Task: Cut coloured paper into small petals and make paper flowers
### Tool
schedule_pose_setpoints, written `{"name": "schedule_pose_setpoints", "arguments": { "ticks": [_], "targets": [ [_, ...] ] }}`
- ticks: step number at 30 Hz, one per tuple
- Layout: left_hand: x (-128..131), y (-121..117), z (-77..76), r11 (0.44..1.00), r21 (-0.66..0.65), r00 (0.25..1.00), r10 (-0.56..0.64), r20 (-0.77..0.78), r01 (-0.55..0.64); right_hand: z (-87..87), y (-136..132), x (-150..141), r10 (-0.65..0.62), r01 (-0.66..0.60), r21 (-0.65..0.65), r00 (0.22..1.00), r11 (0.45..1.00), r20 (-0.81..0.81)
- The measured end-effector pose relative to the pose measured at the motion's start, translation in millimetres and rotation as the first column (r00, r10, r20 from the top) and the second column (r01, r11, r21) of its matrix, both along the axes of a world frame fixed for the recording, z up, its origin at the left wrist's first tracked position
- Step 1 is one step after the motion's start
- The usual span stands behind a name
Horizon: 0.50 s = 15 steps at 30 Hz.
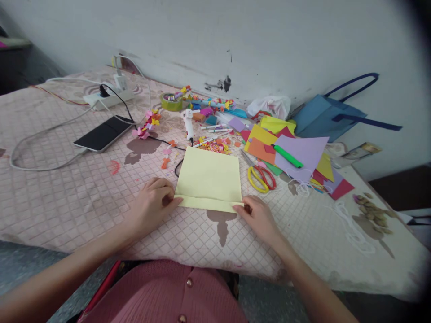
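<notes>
Apparently folding up the near edge of pale yellow paper (210, 175) on the near table (111, 197), pinching both ends with left hand (151, 204) and right hand (259, 217), probably needing even creasing next.

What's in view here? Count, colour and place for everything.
Folded sheet: one, pale yellow, centre
Scissors: one pair, red and yellow handles, right of sheet
Glue gun: one, white, beyond sheet
Craft scraps: many, mixed, beyond sheet
Tape roll: one, yellowish, near wall
Coloured papers: several, mixed, right
Marker: one, green, on papers
Bag: one, blue, near wall
Plastic bag: one, white, near wall
String: two bunches, white, right
Unclear lumps: several, brown, far right
Device: one, dark screen, left
Power strip: one, white, far left
Tablecloth: one, pinkish, beneath sheet
Garment: one, pink, torso
Left hand: one, pinching sheet's left edge
Right hand: one, pinching sheet's right edge
</notes>
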<state>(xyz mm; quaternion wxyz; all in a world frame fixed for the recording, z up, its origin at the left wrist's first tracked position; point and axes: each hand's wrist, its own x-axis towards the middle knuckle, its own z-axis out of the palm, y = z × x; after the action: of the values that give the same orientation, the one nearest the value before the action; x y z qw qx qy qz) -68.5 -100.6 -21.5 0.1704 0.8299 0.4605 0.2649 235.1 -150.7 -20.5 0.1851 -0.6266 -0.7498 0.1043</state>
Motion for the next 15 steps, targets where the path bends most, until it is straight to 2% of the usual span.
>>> {"name": "schedule_pose_setpoints", "arguments": {
  "ticks": [5,11,15],
  "targets": [
    [-1.9,0.5,-1.0,1.000,-0.004,0.999,-0.016,0.028,0.016,2.2,-4.7,0.3,-0.009,0.010,0.008,0.997,1.000,-0.076],
    [-5.9,-2.0,-1.2,0.995,-0.029,0.985,-0.086,0.153,0.091,5.4,-11.2,9.8,0.017,-0.041,-0.079,0.957,0.996,-0.288],
    [-7.5,-6.3,-0.3,0.989,-0.030,0.980,-0.139,0.145,0.145,5.3,-12.6,12.0,0.037,-0.066,-0.079,0.944,0.995,-0.327]
  ]
}}
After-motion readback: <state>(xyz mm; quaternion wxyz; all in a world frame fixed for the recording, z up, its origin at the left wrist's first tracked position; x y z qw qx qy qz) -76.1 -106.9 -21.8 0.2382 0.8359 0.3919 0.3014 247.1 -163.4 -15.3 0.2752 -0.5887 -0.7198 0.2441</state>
